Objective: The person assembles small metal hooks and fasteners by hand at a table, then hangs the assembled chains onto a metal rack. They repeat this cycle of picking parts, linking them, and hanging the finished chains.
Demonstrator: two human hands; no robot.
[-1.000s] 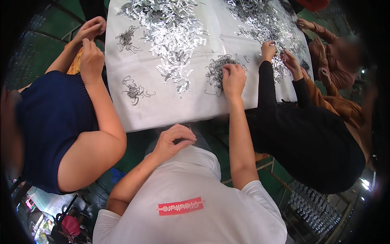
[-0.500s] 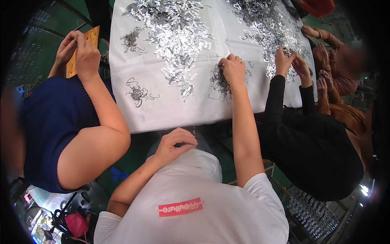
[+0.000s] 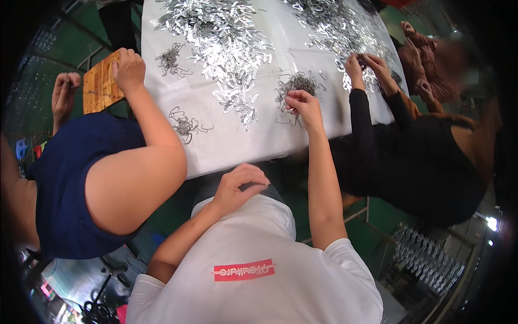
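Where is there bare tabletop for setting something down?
The near strip of white tabletop, between its near edge, the bright heap and the small front-left pile. Crowded: the grey pile by the right hand.

R hand (image 3: 305, 105), curled, ctr-right, at lower edge of dk wire-hook pile (image 3: 300, 82); L hand (image 3: 237, 186) half-curled, lower ctr; shiny metal pcs (image 3: 229, 51), upper ctr, on white tbl (image 3: 226, 148).

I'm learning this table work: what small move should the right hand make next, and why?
Probably bring the right hand toward the left hand: the right grip looks nearly closed by the dark hook pile, perhaps on a hook too small to see, and the left is by the white shirt.
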